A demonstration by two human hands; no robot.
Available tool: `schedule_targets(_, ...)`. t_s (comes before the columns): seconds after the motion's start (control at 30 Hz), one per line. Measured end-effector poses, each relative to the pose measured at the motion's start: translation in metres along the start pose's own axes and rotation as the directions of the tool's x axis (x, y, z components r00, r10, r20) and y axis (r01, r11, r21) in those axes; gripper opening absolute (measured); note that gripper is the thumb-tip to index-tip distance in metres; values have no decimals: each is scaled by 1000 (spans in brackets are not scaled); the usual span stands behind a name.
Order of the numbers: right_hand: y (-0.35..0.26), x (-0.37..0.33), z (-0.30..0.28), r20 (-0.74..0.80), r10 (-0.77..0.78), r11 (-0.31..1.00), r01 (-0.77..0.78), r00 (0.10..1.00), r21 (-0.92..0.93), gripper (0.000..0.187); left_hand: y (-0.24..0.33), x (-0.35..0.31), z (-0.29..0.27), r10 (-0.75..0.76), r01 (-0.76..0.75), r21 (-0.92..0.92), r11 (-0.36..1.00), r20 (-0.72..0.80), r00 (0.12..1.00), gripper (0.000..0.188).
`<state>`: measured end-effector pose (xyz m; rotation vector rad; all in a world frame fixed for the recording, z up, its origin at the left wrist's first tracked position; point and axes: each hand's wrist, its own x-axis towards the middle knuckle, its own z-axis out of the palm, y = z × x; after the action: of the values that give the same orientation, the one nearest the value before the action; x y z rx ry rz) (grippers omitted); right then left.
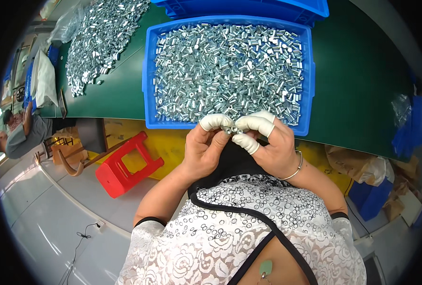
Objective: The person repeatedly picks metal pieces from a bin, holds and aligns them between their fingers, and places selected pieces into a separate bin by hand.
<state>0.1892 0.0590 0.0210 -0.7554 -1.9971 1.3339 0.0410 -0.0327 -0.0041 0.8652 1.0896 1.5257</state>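
Note:
Both hands meet over the near rim of a blue plastic bin (pixel 150 76) filled with small shiny metal sleeves (pixel 225 71). My left hand (pixel 205 146), with a white finger cot on its index finger, pinches metal sleeves (pixel 227 129) between index finger and thumb. My right hand (pixel 275 147) wears white finger cots on the thumb and fingers and pinches metal sleeves (pixel 240 130) right beside them. The hollow ends of these few sleeves face me. How they are shared between the hands is partly hidden by the fingertips.
A heap of similar metal parts (pixel 101 38) lies at the far left of the green table (pixel 358 80). Another blue bin (pixel 249 7) stands behind the full one. A red plastic stool (pixel 120 171) is on the floor at left. Another person (pixel 28 133) is at the far left.

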Motion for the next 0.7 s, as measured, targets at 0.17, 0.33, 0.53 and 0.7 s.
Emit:
schedule_targets(0.17, -8, -2, 11, 38, -32, 999, 32, 999, 12, 20, 5, -16, -5, 17, -14, 70, 997, -48, 999, 15)
schedule_targets(0.33, -13, 6, 40, 8, -23, 1000, 23, 1000, 12, 19, 10, -18, -34, 53, -47, 195, 980, -26, 998, 15)
schedule_targets(0.53, -23, 23, 81, 45, 133, 991, -132, 990, -18, 24, 24, -10, -85, 75, -97, 362, 927, 75, 994, 16)
schedule_targets(0.7, -31, 36, 112, 58, 245, 968, -248, 968, 45, 25, 31, -9, -119, 76, -98, 352, 931, 77, 994, 16)
